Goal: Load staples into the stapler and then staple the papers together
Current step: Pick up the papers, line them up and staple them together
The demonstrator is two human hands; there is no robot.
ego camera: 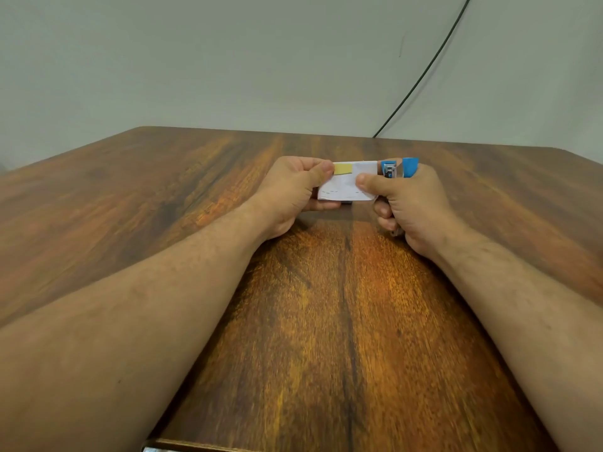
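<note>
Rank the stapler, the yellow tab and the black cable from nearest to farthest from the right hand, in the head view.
1. Stapler: gripped in the right hand, blue tip sticking out above the fingers.
2. Yellow tab: on the paper's upper left, beside the left thumb.
3. Black cable: on the wall beyond the table's far edge.

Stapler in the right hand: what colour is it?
Blue, with a silver metal inside, seen in the head view: stapler held in the right hand.

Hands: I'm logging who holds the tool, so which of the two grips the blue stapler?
The right hand grips the blue stapler, its thumb also pinching the papers. The left hand pinches only the papers' other end.
</note>
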